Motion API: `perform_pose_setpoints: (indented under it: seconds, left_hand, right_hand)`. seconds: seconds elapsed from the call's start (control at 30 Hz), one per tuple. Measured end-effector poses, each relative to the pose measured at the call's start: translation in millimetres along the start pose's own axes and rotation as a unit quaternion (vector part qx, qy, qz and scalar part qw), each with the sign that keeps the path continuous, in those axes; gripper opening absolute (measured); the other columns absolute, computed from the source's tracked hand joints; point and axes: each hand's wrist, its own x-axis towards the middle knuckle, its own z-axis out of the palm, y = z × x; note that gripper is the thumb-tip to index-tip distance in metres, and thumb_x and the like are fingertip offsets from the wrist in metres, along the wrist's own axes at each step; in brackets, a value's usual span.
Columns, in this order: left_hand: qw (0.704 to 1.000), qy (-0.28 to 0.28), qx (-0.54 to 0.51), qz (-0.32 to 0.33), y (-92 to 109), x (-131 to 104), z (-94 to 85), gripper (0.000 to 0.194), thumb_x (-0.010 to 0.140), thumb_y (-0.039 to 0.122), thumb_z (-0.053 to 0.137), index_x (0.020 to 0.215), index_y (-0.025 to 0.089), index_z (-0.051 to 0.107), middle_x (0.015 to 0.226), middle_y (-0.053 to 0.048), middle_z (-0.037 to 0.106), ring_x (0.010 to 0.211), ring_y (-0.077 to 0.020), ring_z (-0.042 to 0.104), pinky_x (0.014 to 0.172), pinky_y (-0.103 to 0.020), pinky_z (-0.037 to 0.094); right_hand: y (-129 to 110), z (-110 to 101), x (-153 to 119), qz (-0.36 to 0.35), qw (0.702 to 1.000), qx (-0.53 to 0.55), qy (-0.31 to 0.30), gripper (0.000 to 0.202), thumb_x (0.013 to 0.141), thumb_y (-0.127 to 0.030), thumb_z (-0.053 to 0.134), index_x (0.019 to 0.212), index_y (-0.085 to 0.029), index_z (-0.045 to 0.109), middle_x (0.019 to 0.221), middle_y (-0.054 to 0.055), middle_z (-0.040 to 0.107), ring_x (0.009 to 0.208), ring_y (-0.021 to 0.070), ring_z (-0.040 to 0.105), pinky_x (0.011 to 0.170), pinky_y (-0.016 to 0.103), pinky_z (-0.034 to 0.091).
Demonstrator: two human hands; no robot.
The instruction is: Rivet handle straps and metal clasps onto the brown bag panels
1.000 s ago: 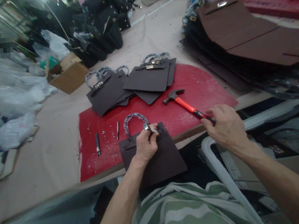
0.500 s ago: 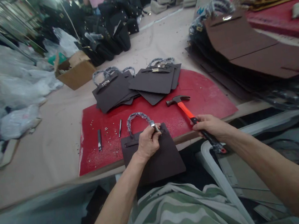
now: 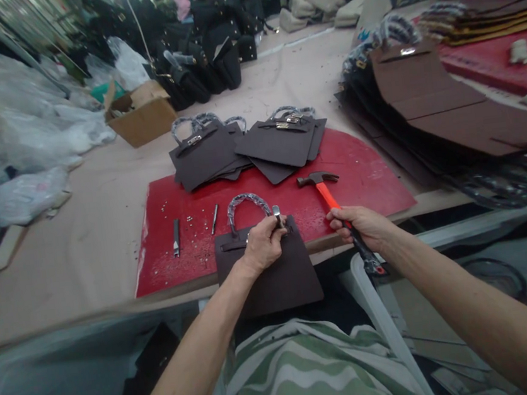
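Observation:
A dark brown bag panel (image 3: 278,284) with a plastic-wrapped handle (image 3: 247,197) lies at the front edge of the red mat, partly overhanging it. My left hand (image 3: 263,243) is closed over the panel's upper part, pinching a small shiny metal piece (image 3: 276,211) that points up near the handle's right end. Its lower part is hidden by my fingers. To the right, my right hand (image 3: 359,224) wraps round the black grip of a claw hammer (image 3: 327,195) with an orange shaft. The hammer's head is just above the mat.
On the red mat (image 3: 370,172) lie a flat metal chisel-like tool (image 3: 176,238), a thin metal rod (image 3: 214,219) and scattered small metal bits. Finished-looking panels (image 3: 280,141) with handles lie behind. A stack of larger brown pieces (image 3: 447,100) is right, a cardboard box (image 3: 143,119) back left.
My right hand's fingers have closed more fully round the hammer grip. The metal piece in my left hand stands more upright. The view has shifted slightly.

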Motion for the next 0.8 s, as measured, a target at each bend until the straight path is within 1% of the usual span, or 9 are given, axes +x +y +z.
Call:
perform_pose_setpoints:
  seconds: [0.13, 0.3, 0.4, 0.5, 0.8]
  left_hand:
    - [1.000, 0.004, -0.007, -0.007, -1.7, -0.3, -1.3, 0.020, 0.087, 0.013, 0.056, 0.104, 0.020, 0.065, 0.105, -0.007, 0.076, 0.098, -0.0213, 0.073, 0.091, -0.035, 0.059]
    - [1.000, 0.020, 0.001, 0.011, 0.6, -1.2, 1.9, 0.018, 0.087, 0.014, 0.058, 0.102, 0.019, 0.066, 0.106, -0.009, 0.076, 0.100, -0.0224, 0.073, 0.093, -0.036, 0.059]
    - [1.000, 0.026, 0.004, -0.001, 1.6, -1.5, 3.4, 0.019, 0.087, 0.015, 0.057, 0.103, 0.020, 0.066, 0.105, -0.008, 0.076, 0.098, -0.0213, 0.074, 0.092, -0.035, 0.059]
    - [1.000, 0.024, 0.003, -0.005, 1.9, -1.8, 3.4, 0.018, 0.087, 0.016, 0.057, 0.102, 0.020, 0.066, 0.104, -0.007, 0.076, 0.097, -0.0209, 0.074, 0.091, -0.033, 0.060]
    - [1.000, 0.007, 0.004, 0.002, 1.9, -2.0, 1.1, 0.019, 0.088, 0.014, 0.056, 0.104, 0.019, 0.065, 0.109, -0.009, 0.074, 0.099, -0.0212, 0.072, 0.092, -0.035, 0.058]
  right_hand:
    - [2.2, -0.6, 0.5, -0.004, 1.000, 0.008, -0.002, 0.009, 0.086, -0.025, 0.059, 0.083, -0.017, 0.056, 0.059, -0.004, 0.047, 0.042, 0.0058, 0.035, 0.036, 0.017, 0.027]
    - [4.3, -1.1, 1.7, -0.002, 1.000, 0.017, -0.005, 0.009, 0.085, -0.025, 0.059, 0.084, -0.017, 0.056, 0.060, -0.004, 0.047, 0.042, 0.0052, 0.035, 0.037, 0.016, 0.027]
    - [5.3, -2.1, 1.7, -0.001, 1.000, 0.025, -0.008, 0.010, 0.084, -0.026, 0.061, 0.084, -0.017, 0.057, 0.060, -0.005, 0.048, 0.042, 0.0051, 0.035, 0.038, 0.016, 0.027]
    - [5.9, -2.3, 1.4, 0.000, 0.999, 0.033, -0.009, 0.010, 0.084, -0.026, 0.062, 0.084, -0.017, 0.057, 0.060, -0.005, 0.047, 0.042, 0.0051, 0.035, 0.038, 0.016, 0.027]
    - [6.9, -1.6, 1.5, 0.001, 0.999, 0.043, -0.001, 0.008, 0.086, -0.024, 0.059, 0.084, -0.017, 0.056, 0.060, -0.004, 0.049, 0.042, 0.0057, 0.038, 0.037, 0.017, 0.028]
